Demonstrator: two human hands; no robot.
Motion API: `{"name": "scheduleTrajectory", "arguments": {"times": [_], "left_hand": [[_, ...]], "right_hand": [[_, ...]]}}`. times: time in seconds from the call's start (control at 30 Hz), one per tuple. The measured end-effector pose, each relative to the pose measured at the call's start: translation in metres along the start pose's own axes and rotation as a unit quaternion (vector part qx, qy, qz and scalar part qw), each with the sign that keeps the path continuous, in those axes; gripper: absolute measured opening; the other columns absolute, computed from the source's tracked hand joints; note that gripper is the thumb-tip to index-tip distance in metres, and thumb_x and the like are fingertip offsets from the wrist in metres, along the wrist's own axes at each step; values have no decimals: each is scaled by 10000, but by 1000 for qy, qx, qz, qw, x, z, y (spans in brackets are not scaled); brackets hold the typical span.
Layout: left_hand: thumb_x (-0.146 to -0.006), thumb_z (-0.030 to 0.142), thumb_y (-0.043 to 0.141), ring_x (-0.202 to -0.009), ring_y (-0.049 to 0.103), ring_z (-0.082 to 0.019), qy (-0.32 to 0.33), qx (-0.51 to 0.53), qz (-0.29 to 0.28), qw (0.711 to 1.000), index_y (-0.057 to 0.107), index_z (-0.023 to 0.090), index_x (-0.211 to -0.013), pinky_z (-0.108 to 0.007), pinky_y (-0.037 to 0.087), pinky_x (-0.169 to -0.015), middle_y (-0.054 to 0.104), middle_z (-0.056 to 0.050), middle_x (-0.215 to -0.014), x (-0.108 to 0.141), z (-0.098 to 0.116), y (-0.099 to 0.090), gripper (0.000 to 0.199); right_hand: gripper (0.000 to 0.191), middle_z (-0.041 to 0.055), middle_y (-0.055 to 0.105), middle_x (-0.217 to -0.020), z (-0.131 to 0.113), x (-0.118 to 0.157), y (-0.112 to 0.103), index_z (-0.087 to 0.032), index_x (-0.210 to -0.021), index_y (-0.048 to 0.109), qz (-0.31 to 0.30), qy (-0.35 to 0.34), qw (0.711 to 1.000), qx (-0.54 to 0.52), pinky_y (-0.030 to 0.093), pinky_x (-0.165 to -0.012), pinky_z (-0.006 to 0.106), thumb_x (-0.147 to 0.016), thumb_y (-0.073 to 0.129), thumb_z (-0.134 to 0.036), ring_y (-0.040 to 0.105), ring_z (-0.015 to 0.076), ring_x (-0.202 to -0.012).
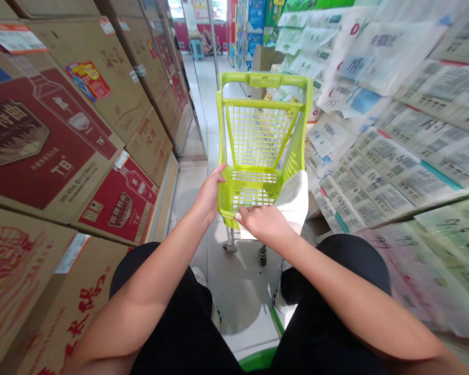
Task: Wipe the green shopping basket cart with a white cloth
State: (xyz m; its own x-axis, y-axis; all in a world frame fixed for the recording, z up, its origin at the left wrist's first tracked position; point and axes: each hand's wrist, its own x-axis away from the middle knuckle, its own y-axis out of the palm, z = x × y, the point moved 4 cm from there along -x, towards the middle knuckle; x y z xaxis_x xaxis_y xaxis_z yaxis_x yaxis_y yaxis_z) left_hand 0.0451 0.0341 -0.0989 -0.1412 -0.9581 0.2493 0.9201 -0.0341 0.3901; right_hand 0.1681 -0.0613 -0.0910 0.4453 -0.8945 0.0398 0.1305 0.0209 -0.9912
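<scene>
A lime-green shopping cart [266, 79] with grid walls stands in the aisle in front of my knees. My left hand [212, 191] is at the near left edge of its basket, fingers curled over the side. On the near rim lies my right hand [263, 223], fingers closed over a white cloth [295, 200]. The cloth drapes across the near right corner of the cart, and a bit of white also shows by my thumb. Under the basket, grey legs end in small casters [262, 255]. The basket floor is partly hidden by my right hand.
Stacked cardboard cartons [101, 67] line the left side. Shelves of plastic-wrapped packs [394, 151] with handwritten prices crowd the right. A metal post and glass panel [197, 88] stand ahead on the left. A blue stool [196, 49] is far back. Something green [258, 359] is beneath me.
</scene>
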Motion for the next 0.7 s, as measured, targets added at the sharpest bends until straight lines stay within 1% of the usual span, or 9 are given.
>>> {"name": "scheduleTrajectory", "arguments": {"times": [0.1, 0.2, 0.3, 0.37, 0.43, 0.5, 0.53, 0.6, 0.7], "left_hand": [[-694, 192, 525, -1306, 652, -297, -13, 14, -20, 1000, 482, 202, -1528, -474, 509, -1158, 732, -56, -1317, 11, -5, 13, 836], [-707, 193, 529, -1291, 651, -296, -8, -15, -51, 999, 473, 225, -1515, -481, 535, -1117, 727, -60, -1307, 15, -9, 17, 810], [-670, 154, 546, -1248, 651, -279, 35, -125, -61, 990, 588, 251, -1368, -443, 549, -1064, 733, -53, -1248, 6, -7, 8, 706], [-624, 123, 553, -1194, 652, -258, 78, -210, -63, 973, 657, 241, -1216, -400, 544, -1018, 737, -50, -1172, -3, -1, -1, 612], [-609, 116, 578, -1118, 658, -240, 90, -262, -110, 955, 669, 227, -1103, -366, 542, -947, 733, -50, -1114, -11, 3, -7, 515], [-620, 133, 603, -1007, 669, -219, 89, -279, -142, 946, 646, 230, -1066, -341, 543, -860, 722, -43, -1095, -17, 7, -12, 458], [-632, 145, 606, -936, 669, -205, 91, -284, -139, 944, 629, 238, -1076, -330, 539, -812, 714, -36, -1085, -20, 9, -16, 454], [-652, 159, 596, -810, 649, -181, 104, -304, -111, 941, 604, 254, -1121, -311, 517, -730, 697, -18, -1051, -26, 14, -23, 479], [-652, 144, 566, -764, 607, -180, 135, -345, -79, 926, 609, 257, -1144, -300, 478, -686, 667, -6, -990, -36, 19, -32, 507]], "right_hand": [[372, 142, 774, -992, -9, -4, 0, -162, -1180, 605, 7, -7, 1000, -29, 466, -656, 315, -1125, 328, -404, 758, 265, -890], [344, 130, 768, -1026, -15, -5, 0, -170, -1159, 603, 19, -8, 999, -46, 455, -666, 304, -1124, 340, -390, 743, 252, -920], [355, 129, 766, -1024, -14, -1, -2, -167, -1180, 611, 26, -6, 998, -53, 443, -666, 309, -1122, 351, -402, 738, 252, -914], [386, 135, 769, -1026, -9, 4, -5, -163, -1190, 626, 21, -1, 998, -52, 443, -674, 317, -1121, 355, -430, 739, 259, -908], [431, 142, 772, -1028, 1, 10, -8, -164, -1171, 648, 12, 11, 999, -48, 453, -703, 326, -1113, 364, -483, 741, 271, -915], [476, 154, 774, -1025, 14, 17, -10, -160, -1134, 671, 4, 25, 999, -43, 469, -754, 340, -1097, 386, -540, 741, 285, -943], [503, 158, 775, -1012, 21, 21, -10, -159, -1110, 684, -4, 33, 999, -41, 475, -775, 346, -1089, 391, -567, 742, 289, -946], [558, 159, 778, -974, 35, 28, -8, -160, -1065, 708, -30, 53, 997, -39, 482, -789, 351, -1079, 378, -610, 750, 286, -919], [589, 148, 782, -929, 48, 33, -4, -167, -1040, 722, -54, 63, 996, -35, 477, -754, 337, -1088, 339, -611, 760, 271, -861]]}}
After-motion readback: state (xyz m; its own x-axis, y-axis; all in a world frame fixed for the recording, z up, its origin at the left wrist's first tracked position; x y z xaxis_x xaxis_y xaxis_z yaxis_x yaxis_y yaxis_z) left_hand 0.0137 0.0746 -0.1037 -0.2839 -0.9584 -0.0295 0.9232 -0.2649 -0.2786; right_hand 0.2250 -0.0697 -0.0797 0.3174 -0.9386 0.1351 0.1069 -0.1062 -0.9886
